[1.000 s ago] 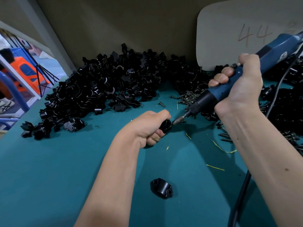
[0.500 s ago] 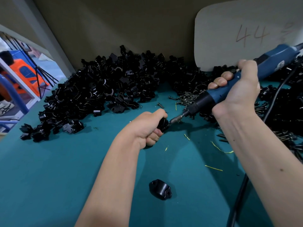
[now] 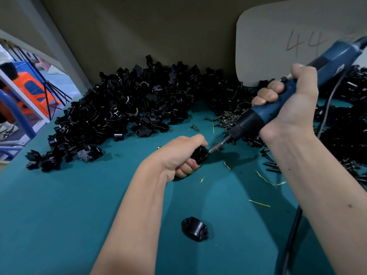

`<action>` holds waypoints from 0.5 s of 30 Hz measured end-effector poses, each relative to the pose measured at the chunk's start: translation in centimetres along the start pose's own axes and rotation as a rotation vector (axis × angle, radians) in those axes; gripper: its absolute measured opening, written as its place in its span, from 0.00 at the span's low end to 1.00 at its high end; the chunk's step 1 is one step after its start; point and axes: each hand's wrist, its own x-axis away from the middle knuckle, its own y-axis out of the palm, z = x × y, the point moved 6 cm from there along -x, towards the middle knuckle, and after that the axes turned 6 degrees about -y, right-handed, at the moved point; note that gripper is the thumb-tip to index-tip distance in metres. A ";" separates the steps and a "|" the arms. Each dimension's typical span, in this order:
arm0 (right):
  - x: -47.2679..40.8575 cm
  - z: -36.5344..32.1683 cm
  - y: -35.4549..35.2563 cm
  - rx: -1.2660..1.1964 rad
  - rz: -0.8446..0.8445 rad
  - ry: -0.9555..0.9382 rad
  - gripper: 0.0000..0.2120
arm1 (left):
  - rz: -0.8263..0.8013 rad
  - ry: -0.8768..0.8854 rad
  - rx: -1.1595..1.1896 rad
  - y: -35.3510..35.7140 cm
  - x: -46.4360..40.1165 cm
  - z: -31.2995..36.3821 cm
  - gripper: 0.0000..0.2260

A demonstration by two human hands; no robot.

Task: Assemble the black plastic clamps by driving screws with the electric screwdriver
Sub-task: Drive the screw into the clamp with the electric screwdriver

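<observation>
Since a second ago little has been moved. A black clamp (image 3: 199, 155) is being gripped on the teal table (image 3: 59, 205) by the left hand (image 3: 178, 153); the electric screwdriver (image 3: 278, 108), bit against it, is being clasped by the right hand (image 3: 292, 104).

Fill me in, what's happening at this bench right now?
A person is assembling black plastic clamps. The left hand grips one clamp on the teal table; the right hand holds the blue electric screwdriver, its bit against that clamp. Another clamp piece lies nearer, with a pile of parts behind.
</observation>
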 end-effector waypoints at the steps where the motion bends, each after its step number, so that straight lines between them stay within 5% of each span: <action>1: -0.1 0.0 0.0 0.001 0.003 0.008 0.11 | -0.008 0.003 -0.002 0.0 0.1 0.0 0.16; 15: 0.0 0.0 -0.5 0.084 0.106 -0.057 0.12 | 0.082 0.031 -0.029 0.2 0.0 0.2 0.15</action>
